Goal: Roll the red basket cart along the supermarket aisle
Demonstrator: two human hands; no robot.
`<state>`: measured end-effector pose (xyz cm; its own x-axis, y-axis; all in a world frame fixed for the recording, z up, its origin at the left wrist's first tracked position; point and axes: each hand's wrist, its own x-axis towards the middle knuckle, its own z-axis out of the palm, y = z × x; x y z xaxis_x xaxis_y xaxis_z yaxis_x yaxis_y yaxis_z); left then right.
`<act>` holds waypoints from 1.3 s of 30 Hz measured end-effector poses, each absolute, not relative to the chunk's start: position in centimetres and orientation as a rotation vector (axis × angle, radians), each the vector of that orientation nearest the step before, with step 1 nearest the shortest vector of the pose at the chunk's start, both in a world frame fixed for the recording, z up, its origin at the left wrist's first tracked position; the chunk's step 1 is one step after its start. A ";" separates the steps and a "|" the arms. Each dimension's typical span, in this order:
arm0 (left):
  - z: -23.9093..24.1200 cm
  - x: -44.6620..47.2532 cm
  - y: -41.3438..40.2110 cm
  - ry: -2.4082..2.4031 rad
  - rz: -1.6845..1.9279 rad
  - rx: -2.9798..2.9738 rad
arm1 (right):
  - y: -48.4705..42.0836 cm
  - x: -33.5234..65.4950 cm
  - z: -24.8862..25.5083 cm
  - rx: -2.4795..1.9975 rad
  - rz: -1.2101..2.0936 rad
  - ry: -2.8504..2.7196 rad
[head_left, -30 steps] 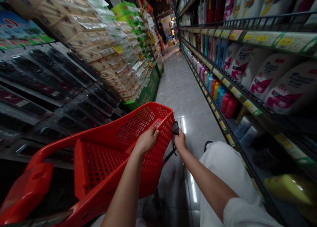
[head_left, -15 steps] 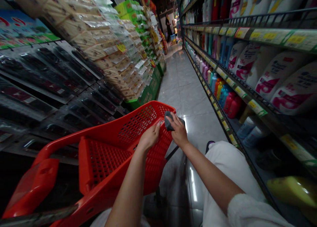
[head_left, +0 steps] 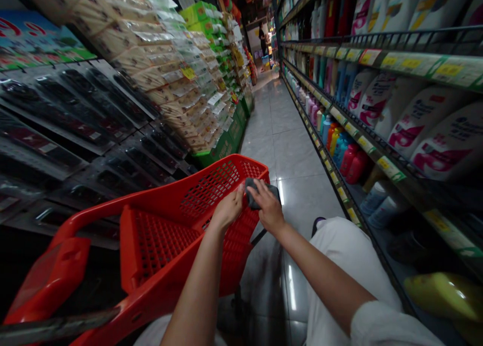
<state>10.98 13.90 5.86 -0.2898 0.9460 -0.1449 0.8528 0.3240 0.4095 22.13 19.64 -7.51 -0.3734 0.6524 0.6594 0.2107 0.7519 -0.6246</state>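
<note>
A red plastic shopping cart (head_left: pixel 151 197) with perforated walls stands tilted across the lower left of the view. My left hand (head_left: pixel 229 209) is closed over the near side rim of the cart, close to its front corner. Beside it, my right hand (head_left: pixel 270 207) presses a dark grey cloth (head_left: pixel 252 194) onto the same rim, fingers bent over the cloth. Part of the cloth sticks out to the right of the fingers. The two hands are close together, the cloth's left edge near the left fingertips.
Shelves of shampoo bottles (head_left: pixel 418 119) run along the right side, with colourful bottles (head_left: pixel 349 157) lower down. Stacked tissue packs (head_left: pixel 151 59) and hanging packaged goods (head_left: pixel 75 109) line the left. A grey tiled floor (head_left: pixel 290 155) stretches between them. A person (head_left: pixel 262 39) stands far down the aisle.
My right hand has slid the cloth a little left and down along the cart's rim, nearer to my left hand. The left hand stays on the rim.
</note>
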 end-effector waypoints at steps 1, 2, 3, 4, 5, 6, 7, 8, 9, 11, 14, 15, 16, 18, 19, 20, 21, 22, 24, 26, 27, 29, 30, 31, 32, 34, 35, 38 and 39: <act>5.8 10.9 13.9 2.227 0.365 1.598 | 19.0 22.1 -7.4 -0.615 0.528 -1.976; 5.8 10.9 13.8 2.227 0.364 1.595 | 18.6 22.2 -7.1 -0.591 0.512 -2.011; 5.7 10.8 13.7 2.239 0.357 1.592 | 18.6 22.4 -6.9 -0.589 0.502 -2.036; 5.7 10.8 13.6 2.257 0.342 1.589 | 19.0 22.6 -6.6 -0.611 0.501 -2.047; 5.8 10.9 13.5 2.276 0.325 1.586 | 19.7 22.8 -6.3 -0.654 0.507 -2.043; 5.8 10.9 13.4 2.288 0.306 1.582 | 20.5 23.1 -6.0 -0.712 0.521 -2.023; 5.9 10.9 13.4 2.296 0.289 1.576 | 21.3 23.2 -5.9 -0.779 0.539 -1.989; 5.9 11.0 13.4 2.296 0.276 1.568 | 22.0 23.3 -5.7 -0.841 0.558 -1.950; 5.9 11.0 13.4 2.291 0.275 1.561 | 22.5 23.3 -5.7 -0.883 0.575 -1.916; 5.8 10.9 13.5 2.267 0.318 1.561 | 22.4 23.1 -5.8 -0.878 0.593 -1.891; 5.6 10.7 13.7 2.176 0.416 1.596 | 20.5 22.7 -6.2 -0.719 0.575 -1.959; 5.5 10.7 13.7 2.149 0.427 1.601 | 19.7 22.6 -6.3 -0.668 0.566 -1.988; 5.5 10.7 13.6 2.139 0.423 1.599 | 19.1 22.6 -6.3 -0.630 0.558 -2.013; 5.5 10.8 13.5 2.182 0.389 1.588 | 18.7 22.7 -6.3 -0.593 0.553 -2.040; 5.6 10.8 13.5 2.219 0.370 1.588 | 18.9 22.8 -6.2 -0.593 0.555 -2.038; 5.7 10.9 13.4 2.254 0.350 1.592 | 19.4 22.9 -6.2 -0.605 0.562 -2.025; 5.8 11.0 13.3 2.282 0.328 1.596 | 20.1 23.0 -6.3 -0.626 0.575 -2.001; 5.9 11.1 13.3 2.301 0.306 1.599 | 21.0 23.1 -6.4 -0.657 0.598 -1.964; 6.2 11.3 13.2 2.323 0.257 1.591 | 23.2 23.1 -7.0 -0.746 0.677 -1.846; 6.3 11.3 13.1 2.340 0.223 1.569 | 25.3 22.9 -7.9 -0.842 0.796 -1.670; 6.4 11.3 13.1 2.345 0.220 1.560 | 26.1 22.8 -8.4 -0.883 0.859 -1.566; 6.4 11.3 13.1 2.340 0.229 1.556 | 27.3 22.4 -9.3 -0.917 0.978 -1.394; 6.4 11.2 13.1 2.335 0.236 1.557 | 27.5 22.2 -9.7 -0.912 1.025 -1.343; 6.4 11.2 13.1 2.333 0.241 1.556 | 27.5 21.9 -10.0 -0.899 1.056 -1.316; 6.3 11.1 13.1 2.330 0.244 1.553 | 27.3 21.7 -10.1 -0.885 1.072 -1.313; 6.1 11.0 13.3 2.325 0.262 1.549 | 26.2 21.4 -10.1 -0.875 1.056 -1.347; 6.0 10.9 13.4 2.324 0.281 1.551 | 25.4 21.2 -9.9 -0.885 1.027 -1.376; 5.6 10.6 13.9 2.313 0.367 1.569 | 21.9 21.0 -9.2 -0.881 0.916 -1.547; 5.5 10.5 14.1 2.300 0.396 1.569 | 20.5 20.9 -9.0 -0.851 0.874 -1.626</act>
<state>10.48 14.07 5.51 -0.3403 0.9337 -0.1112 0.8426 0.3553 0.4047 20.94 20.46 -9.00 -0.1921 0.8692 0.4556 0.0995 0.4791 -0.8721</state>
